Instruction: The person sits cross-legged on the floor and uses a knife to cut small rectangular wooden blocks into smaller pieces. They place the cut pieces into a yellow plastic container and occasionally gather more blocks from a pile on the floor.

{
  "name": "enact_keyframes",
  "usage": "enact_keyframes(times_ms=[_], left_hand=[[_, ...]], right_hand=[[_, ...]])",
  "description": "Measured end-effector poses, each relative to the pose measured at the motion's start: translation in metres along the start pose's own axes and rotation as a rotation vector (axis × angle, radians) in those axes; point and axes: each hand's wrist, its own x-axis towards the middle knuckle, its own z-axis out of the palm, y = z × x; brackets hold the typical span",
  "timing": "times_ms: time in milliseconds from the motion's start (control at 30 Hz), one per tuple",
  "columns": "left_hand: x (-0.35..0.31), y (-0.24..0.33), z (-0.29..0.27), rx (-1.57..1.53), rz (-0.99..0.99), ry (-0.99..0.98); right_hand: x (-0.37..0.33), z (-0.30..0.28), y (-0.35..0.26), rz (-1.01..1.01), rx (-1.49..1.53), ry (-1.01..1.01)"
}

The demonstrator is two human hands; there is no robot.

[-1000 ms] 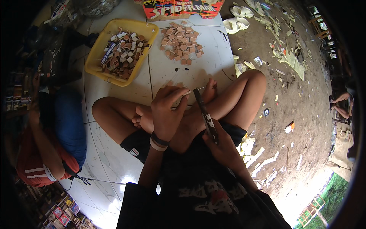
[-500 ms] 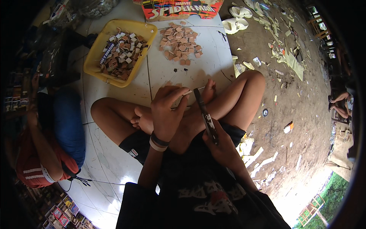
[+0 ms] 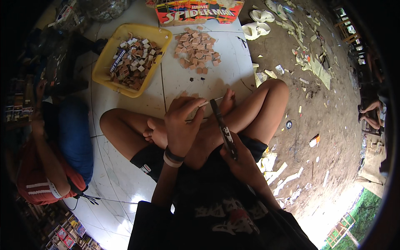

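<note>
My left hand (image 3: pixel 182 121), with a dark and a light band at its wrist, is closed in a pinch on a small flat piece (image 3: pixel 203 103), seen nearly edge-on. My right hand (image 3: pixel 241 158) is wrapped round a long, narrow dark tool (image 3: pixel 223 127) with white marks along its side. The tool's kind is not plain. Its far end points up and slightly left, close beside the pinched piece; whether they touch I cannot tell. Both hands are above my crossed legs. Beyond them lies a loose pile of small brownish square tiles (image 3: pixel 198 46) on the white tiled floor (image 3: pixel 125 162).
A yellow basin (image 3: pixel 96 77) of white and brown square pieces stands at the far left. Behind the tile pile is a red printed box (image 3: pixel 200 13). Pale sandals (image 3: pixel 256 30) and scraps lie on the brown ground at right. Another person (image 3: pixel 54 166) sits at left.
The end of the dark tool has shifted slightly left, nearer the small piece. My left hand keeps its pinch and has hardly moved.
</note>
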Motion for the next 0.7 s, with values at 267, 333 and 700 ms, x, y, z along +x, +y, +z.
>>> enact_keyframes(times_ms=[267, 333, 700], left_hand=[[-0.002, -0.0005, -0.0021, -0.005, -0.003, 0.006], [-0.0017, 0.0001, -0.0024, -0.006, -0.009, 0.004], [-0.002, 0.0009, -0.0011, -0.135, -0.048, 0.051]], right_hand=[[-0.0009, 0.0015, -0.0002, -0.002, -0.018, -0.002], [-0.0009, 0.0006, -0.0005, 0.0, -0.022, -0.008], [0.0023, 0.0021, 0.0007, -0.14, 0.045, 0.012]])
